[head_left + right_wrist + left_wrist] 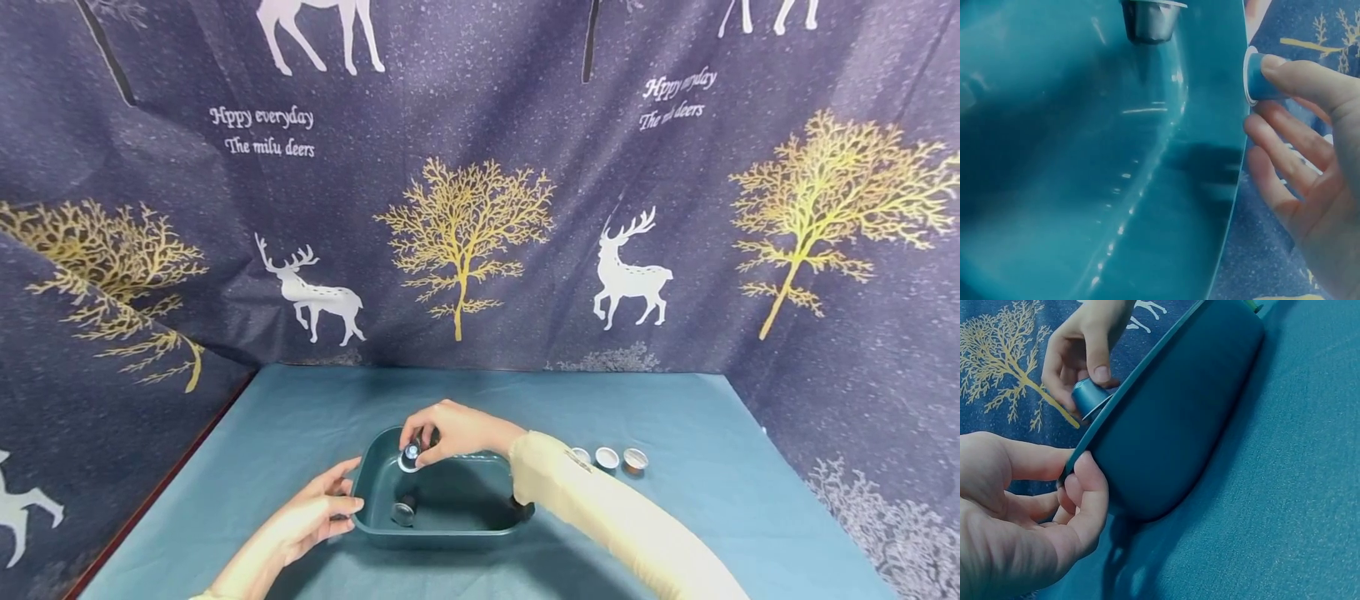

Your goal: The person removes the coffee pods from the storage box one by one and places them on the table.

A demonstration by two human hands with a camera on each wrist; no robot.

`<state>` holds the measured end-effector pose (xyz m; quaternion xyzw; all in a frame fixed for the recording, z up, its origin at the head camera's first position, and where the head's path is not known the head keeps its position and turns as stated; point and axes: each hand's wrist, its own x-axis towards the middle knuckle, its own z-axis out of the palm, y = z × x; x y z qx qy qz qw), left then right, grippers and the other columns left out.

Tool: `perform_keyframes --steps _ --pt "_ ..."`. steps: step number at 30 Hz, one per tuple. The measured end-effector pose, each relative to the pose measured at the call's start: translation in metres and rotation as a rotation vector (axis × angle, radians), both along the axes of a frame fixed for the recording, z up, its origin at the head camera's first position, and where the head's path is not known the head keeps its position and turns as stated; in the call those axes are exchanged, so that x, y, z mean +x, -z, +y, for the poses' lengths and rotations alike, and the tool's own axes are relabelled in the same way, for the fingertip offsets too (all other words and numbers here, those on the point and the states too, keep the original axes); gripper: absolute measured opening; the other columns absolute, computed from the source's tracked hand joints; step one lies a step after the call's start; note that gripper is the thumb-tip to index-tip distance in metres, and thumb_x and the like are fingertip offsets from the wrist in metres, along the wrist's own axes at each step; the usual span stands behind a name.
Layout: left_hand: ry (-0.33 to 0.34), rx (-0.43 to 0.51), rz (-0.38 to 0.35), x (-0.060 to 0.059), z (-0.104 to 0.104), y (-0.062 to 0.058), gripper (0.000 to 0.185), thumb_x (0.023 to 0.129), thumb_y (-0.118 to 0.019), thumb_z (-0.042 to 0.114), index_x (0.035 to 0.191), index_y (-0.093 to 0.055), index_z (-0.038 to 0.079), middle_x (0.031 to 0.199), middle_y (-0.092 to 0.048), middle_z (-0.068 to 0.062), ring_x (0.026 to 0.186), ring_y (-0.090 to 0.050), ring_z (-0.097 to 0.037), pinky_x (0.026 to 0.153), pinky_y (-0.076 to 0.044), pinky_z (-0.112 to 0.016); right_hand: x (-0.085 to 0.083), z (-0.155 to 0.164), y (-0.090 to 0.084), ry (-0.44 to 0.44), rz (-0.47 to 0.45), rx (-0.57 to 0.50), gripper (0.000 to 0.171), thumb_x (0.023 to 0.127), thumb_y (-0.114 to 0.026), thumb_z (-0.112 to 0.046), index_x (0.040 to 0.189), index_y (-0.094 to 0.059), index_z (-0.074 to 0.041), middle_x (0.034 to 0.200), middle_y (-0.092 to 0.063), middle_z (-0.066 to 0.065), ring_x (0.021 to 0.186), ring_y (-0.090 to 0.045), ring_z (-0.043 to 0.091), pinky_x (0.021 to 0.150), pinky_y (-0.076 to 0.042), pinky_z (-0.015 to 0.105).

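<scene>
Dark blue cloth printed with deer and golden trees is hanging behind a teal table (712, 433). Toward the left, the left hand (311, 517) is pinching the rim of a dark green tub (480, 529), thumb and fingers curled over its edge. Inside the tub a dark capsule (403, 510) is lying near the left wall. Above the tub's far rim, the right hand (450, 432) is grasping a blue capsule (410, 456) between fingertips. Further right, three small cups (607, 457) are sitting in a row on the table.
</scene>
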<state>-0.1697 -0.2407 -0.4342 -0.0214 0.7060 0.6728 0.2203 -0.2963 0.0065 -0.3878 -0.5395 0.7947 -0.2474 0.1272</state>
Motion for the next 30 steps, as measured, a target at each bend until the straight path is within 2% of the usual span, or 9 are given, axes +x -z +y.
perform_keyframes --steps 6,10,15,22,26,30 --pt "-0.002 0.000 0.000 0.000 -0.001 0.002 0.084 0.093 -0.061 0.008 0.157 -0.007 0.001 0.098 -0.035 0.000 0.083 -0.049 -0.011 0.076 -0.051 -0.027 0.012 0.010 0.005 0.038 -0.017 -0.045 0.027 0.087 -0.075 -0.016 0.113 -0.068 -0.020 0.108 -0.070 -0.006 0.086 -0.065 -0.001 0.075 -0.053 0.015" --pt "0.003 0.002 0.006 0.000 -0.002 0.003 0.084 0.093 -0.061 0.008 0.157 -0.006 0.001 0.098 -0.036 0.001 0.082 -0.050 -0.010 0.077 -0.051 -0.027 0.019 0.019 0.007 0.088 -0.062 -0.093 0.025 0.087 -0.075 -0.015 0.110 -0.066 -0.020 0.103 -0.070 -0.004 0.084 -0.065 -0.002 0.073 -0.053 0.015" --pt "0.008 0.006 0.009 0.000 -0.002 0.002 0.085 0.093 -0.061 0.008 0.157 -0.006 0.000 0.097 -0.036 0.001 0.081 -0.049 -0.009 0.077 -0.051 -0.028 0.028 0.031 0.006 0.150 -0.138 -0.150 0.027 0.086 -0.076 -0.012 0.109 -0.065 -0.019 0.099 -0.071 0.001 0.084 -0.067 0.005 0.071 -0.054 0.017" --pt "0.004 0.000 0.004 0.000 -0.003 0.003 0.085 0.093 -0.061 0.008 0.157 -0.005 0.000 0.097 -0.036 0.002 0.081 -0.050 -0.009 0.077 -0.051 -0.028 0.036 0.044 0.012 0.192 -0.214 -0.229 0.029 0.084 -0.077 -0.011 0.108 -0.063 -0.018 0.100 -0.070 0.005 0.086 -0.065 0.011 0.075 -0.057 0.025" --pt "0.010 0.004 0.005 -0.001 -0.003 0.004 0.085 0.093 -0.061 0.009 0.157 -0.005 0.001 0.097 -0.035 0.002 0.080 -0.050 -0.008 0.077 -0.051 -0.027 0.039 0.052 0.017 0.205 -0.258 -0.271 0.034 0.085 -0.075 -0.008 0.115 -0.061 -0.015 0.109 -0.070 0.006 0.091 -0.065 0.015 0.076 -0.056 0.026" --pt "0.014 0.001 0.001 -0.001 -0.002 0.004 0.085 0.094 -0.060 0.008 0.157 -0.004 0.000 0.097 -0.035 0.002 0.079 -0.049 -0.008 0.078 -0.051 -0.027 0.043 0.061 0.019 0.216 -0.281 -0.294 0.042 0.085 -0.074 -0.006 0.124 -0.062 -0.015 0.117 -0.069 0.006 0.093 -0.067 0.012 0.078 -0.057 0.026"
